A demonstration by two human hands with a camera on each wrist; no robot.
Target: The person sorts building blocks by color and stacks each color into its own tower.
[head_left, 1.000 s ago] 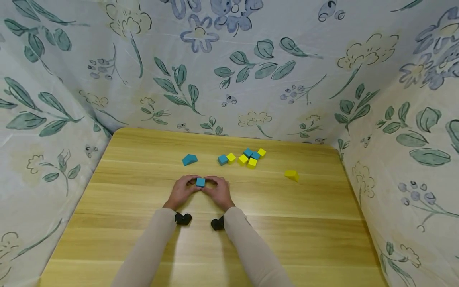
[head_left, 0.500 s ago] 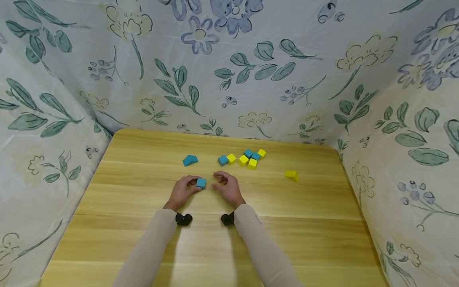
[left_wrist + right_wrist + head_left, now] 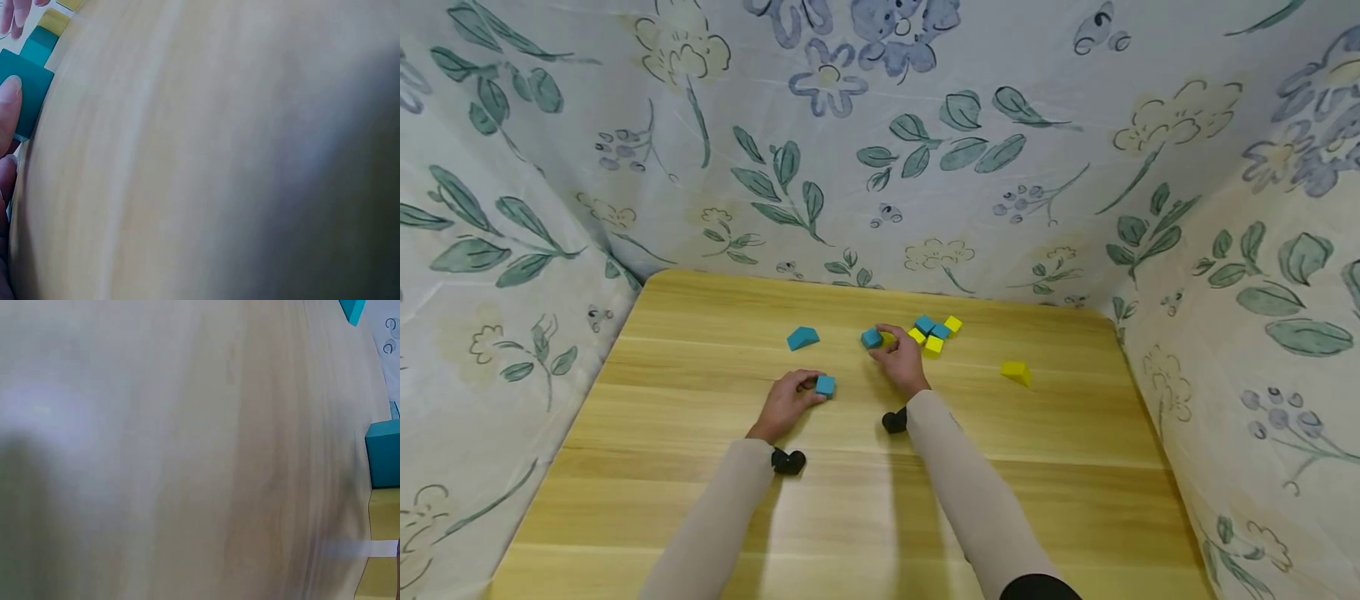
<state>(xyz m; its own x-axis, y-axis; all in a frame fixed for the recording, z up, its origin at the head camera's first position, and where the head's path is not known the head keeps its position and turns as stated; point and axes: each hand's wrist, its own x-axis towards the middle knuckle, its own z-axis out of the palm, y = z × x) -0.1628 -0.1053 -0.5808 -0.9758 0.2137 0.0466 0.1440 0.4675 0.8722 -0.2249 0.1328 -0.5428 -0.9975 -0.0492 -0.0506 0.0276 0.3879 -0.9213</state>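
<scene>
In the head view my left hand (image 3: 784, 406) holds a blue cube (image 3: 825, 385) on the table, and the left wrist view shows a thumb (image 3: 9, 100) against that cube's side. Farther back, my right hand (image 3: 901, 360) reaches over a second blue cube (image 3: 870, 338) and the yellow cube (image 3: 887, 339) beside it. Its curved fingers and thumb spread around this pair, partly covering the yellow cube. No firm grip shows. In the right wrist view, the second blue cube (image 3: 384, 454) adjoins a yellow cube (image 3: 384, 512); almost none of the right hand appears there.
Right of the right hand, blue cubes (image 3: 939, 331) and yellow cubes (image 3: 933, 346) form a cluster. A blue wedge-like block (image 3: 803, 337) lies back left, a yellow one (image 3: 1017, 372) to the right. Patterned cloth (image 3: 925, 200) rises behind the wooden table (image 3: 700, 333).
My right hand has let go of the front blue cube, then moved away, back and right to the second blue cube and yellow cube. My left hand stays on the front cube.
</scene>
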